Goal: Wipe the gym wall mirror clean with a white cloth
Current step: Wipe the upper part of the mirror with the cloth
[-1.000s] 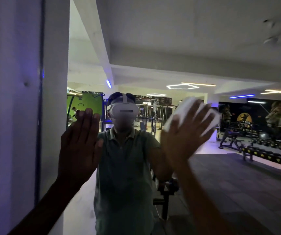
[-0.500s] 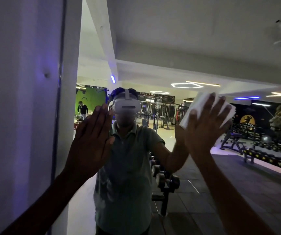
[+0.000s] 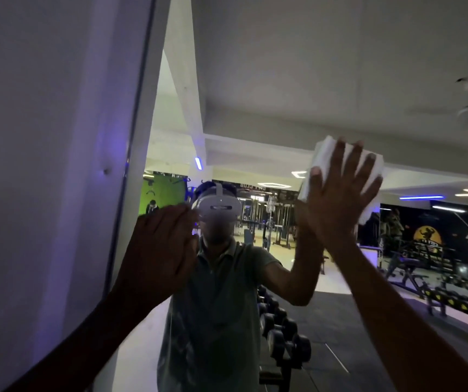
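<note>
Head view: white cloth (image 3: 321, 161) under flat right hand (image 3: 340, 199) on mirror (image 3: 283, 108).

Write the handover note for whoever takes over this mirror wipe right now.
Right hand: fingers spread flat, pressing the folded white cloth against the mirror, up and to the right of the reflected headset.
Left hand: flat, fingers straight, braced near the mirror's left edge; no grip on anything.
Done: cannot judge how much is wiped; streaks show low on the glass.
Left: work the cloth across the remaining glass, including that lower part.
</note>
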